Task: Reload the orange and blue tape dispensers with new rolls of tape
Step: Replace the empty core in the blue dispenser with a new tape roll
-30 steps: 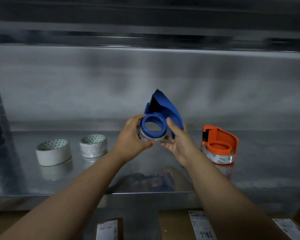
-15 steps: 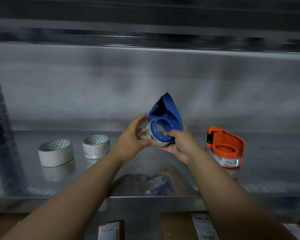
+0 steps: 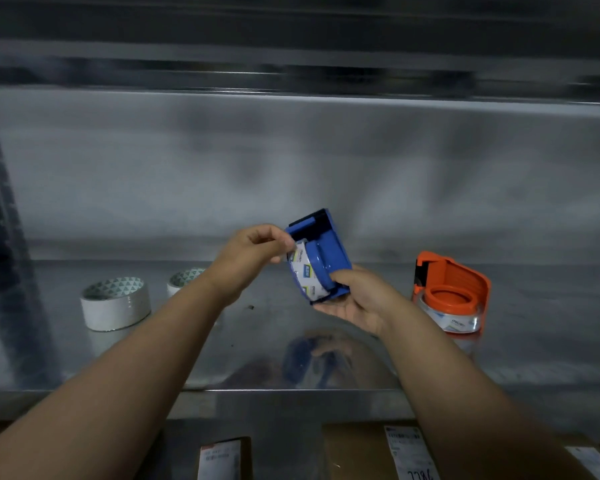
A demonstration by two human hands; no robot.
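I hold the blue tape dispenser (image 3: 326, 251) above the metal shelf (image 3: 326, 372), turned edge-on. My right hand (image 3: 357, 299) grips its lower end, thumb on top. A clear roll of tape (image 3: 305, 275) with printed labels sits in it. My left hand (image 3: 253, 254) pinches at the roll's upper edge, next to the dispenser's mouth. The orange tape dispenser (image 3: 454, 289) stands on the shelf to the right with a clear roll in it. Two white tape rolls stand at the left, one (image 3: 116, 303) in full view and the other (image 3: 184, 280) partly behind my left forearm.
The shelf has a steel back wall (image 3: 291, 174) and another shelf edge overhead. Below the front lip lie cardboard boxes (image 3: 368, 452) with shipping labels. A dark upright post (image 3: 0, 237) runs along the left side.
The blue dispenser has been turned from facing me to edge-on. My left hand rose from the roll's side to pinch its top edge; my right hand shifted to the dispenser's lower end.
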